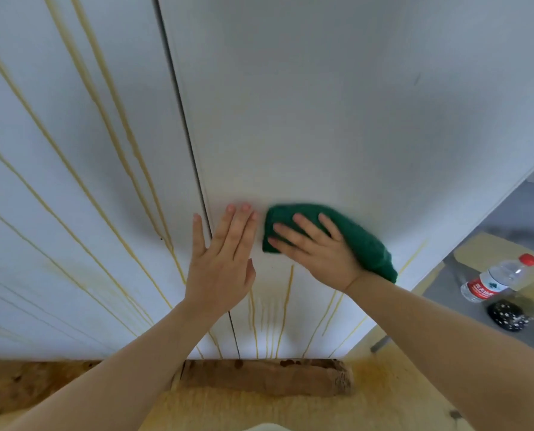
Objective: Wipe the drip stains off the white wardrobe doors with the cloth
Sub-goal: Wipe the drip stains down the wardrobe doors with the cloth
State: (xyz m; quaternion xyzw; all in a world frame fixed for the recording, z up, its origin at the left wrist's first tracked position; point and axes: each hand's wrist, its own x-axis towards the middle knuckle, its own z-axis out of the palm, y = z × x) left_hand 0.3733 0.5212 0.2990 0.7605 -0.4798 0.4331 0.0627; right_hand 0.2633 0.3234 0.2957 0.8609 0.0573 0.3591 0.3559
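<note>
While the right hand (318,253) is pressing the green cloth (365,241) flat against the right wardrobe door (321,104), its fingers are lying straight and spread over the cloth rather than curling round it. The cloth is sitting low on that door, near its left edge. The left hand (220,262) is resting flat across the seam between the doors, fingers straight, just beside the cloth and apart from it. Yellow drip stains (104,119) are running in long streaks down the left wardrobe door (57,188), and shorter ones are showing below the cloth toward the right door's bottom edge. A clear bottle (496,278) with a red cap is showing on a grey surface beyond the right door's right edge.
</note>
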